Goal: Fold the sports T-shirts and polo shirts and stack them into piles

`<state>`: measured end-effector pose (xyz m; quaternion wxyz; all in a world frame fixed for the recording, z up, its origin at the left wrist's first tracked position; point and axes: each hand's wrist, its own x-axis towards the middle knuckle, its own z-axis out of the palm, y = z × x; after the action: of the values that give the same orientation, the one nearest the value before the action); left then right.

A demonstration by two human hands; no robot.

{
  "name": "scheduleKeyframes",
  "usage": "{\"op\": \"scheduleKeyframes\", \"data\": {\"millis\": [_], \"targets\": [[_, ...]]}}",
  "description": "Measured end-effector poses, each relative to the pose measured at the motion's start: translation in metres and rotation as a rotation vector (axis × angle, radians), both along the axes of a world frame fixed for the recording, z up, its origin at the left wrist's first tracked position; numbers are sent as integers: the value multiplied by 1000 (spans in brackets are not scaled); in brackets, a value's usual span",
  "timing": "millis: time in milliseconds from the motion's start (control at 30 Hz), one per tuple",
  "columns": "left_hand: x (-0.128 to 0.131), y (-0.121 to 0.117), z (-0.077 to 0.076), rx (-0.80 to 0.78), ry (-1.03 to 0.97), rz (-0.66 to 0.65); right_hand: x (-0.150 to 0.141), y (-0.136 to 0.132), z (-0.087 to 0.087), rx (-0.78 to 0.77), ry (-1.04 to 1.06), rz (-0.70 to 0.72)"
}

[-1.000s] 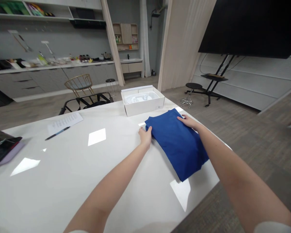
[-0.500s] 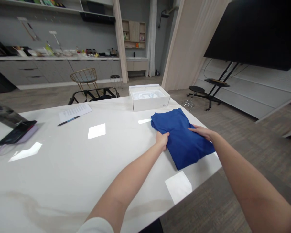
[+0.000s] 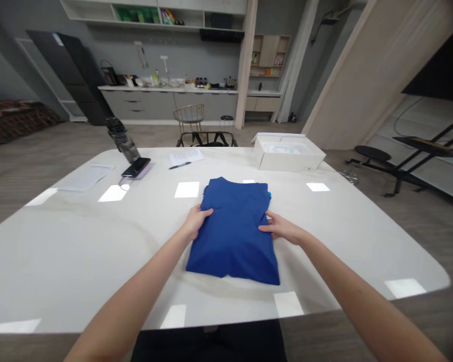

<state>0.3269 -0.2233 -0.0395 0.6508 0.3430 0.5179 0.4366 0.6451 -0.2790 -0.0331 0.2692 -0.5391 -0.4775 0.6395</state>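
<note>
A folded blue shirt (image 3: 234, 231) is in front of me, over the middle of the white table (image 3: 98, 266). My left hand (image 3: 197, 221) grips its left side, the thumb lying on top and the other fingers hidden beneath. On the opposite side my right hand (image 3: 283, 229) holds the right edge, with fingers partly over and partly under the cloth. A small light-blue bit shows at the shirt's upper right edge. Whether the shirt rests fully on the tabletop or is slightly raised, I cannot tell.
A white open box (image 3: 290, 156) with pale contents stands at the back right. Toward the back left are a phone (image 3: 136, 167), a dark clear bottle (image 3: 123, 141), a pen (image 3: 180, 165) and paper sheets (image 3: 85, 178). A black-framed chair (image 3: 207, 138) is behind the table.
The shirt has moved from the table's right end to the middle in front of me, both hands still on it, and now lies straighter. My view has turned left.
</note>
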Motion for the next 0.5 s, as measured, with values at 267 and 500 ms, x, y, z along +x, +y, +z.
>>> {"op": "scheduleKeyframes", "data": {"millis": [267,500], "targets": [[-315,-24,16,-86,351,311,-308,49,-41,-53,289,394],[-513,-18,7,-137,561,632,-537,86,-62,-84,418,456]]}}
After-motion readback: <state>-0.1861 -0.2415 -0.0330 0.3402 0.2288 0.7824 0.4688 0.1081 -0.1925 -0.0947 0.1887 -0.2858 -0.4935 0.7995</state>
